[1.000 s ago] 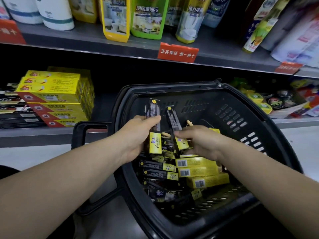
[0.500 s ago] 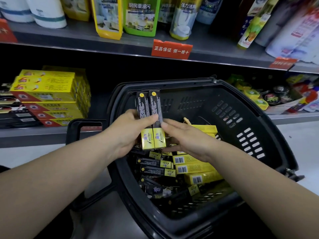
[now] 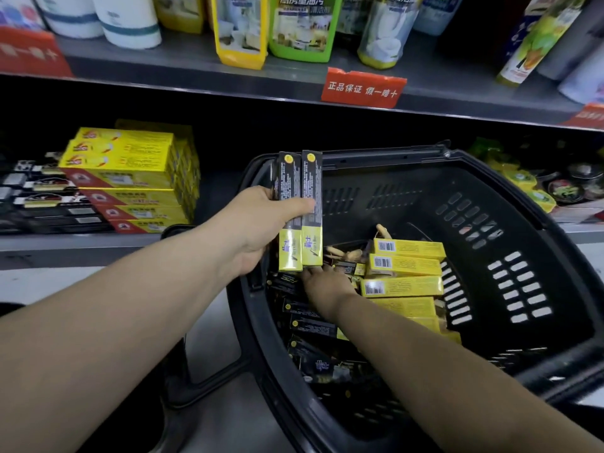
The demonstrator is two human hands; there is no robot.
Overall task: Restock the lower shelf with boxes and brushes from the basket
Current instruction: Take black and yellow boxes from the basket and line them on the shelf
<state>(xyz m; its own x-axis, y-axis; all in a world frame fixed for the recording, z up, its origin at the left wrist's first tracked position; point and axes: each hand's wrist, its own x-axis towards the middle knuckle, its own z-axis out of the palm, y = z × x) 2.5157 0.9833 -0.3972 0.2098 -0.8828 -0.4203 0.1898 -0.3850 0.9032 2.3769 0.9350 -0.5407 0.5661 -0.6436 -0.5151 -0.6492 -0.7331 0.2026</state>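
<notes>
Lower shelf of grey metal (image 3: 81, 246) runs across the view behind everything else, under a matching grey upper shelf (image 3: 183, 65) that carries yellow and green cleaning-product pouches (image 3: 300, 27) and a red paper price tag (image 3: 362, 88) on its front lip. A large black plastic shopping basket (image 3: 523, 207) with slotted walls stands in front of the lower shelf, its far rim close to the shelf edge.

On the left part of the lower shelf sits a neat stack of long yellow-and-red cardboard boxes (image 3: 130, 171), with flat black packs (image 3: 49, 204) just beside it on the left.

Inside the basket, long yellow cardboard boxes with barcodes (image 3: 405, 266) lie stacked on the right, slim black boxes with yellow ends (image 3: 313, 325) lie in a loose pile on the left, and pale wooden brush handles (image 3: 346, 253) show between the two piles.

The left hand (image 3: 261, 223) grips two slim black-and-yellow boxes (image 3: 300, 210) side by side and upright above the basket's left rim, thumb across their fronts. The right hand (image 3: 323, 282) is down in the basket just below those two boxes, on the black pile; its fingertips are hidden, so I cannot tell whether it grasps anything. The hands are near each other but apart.
</notes>
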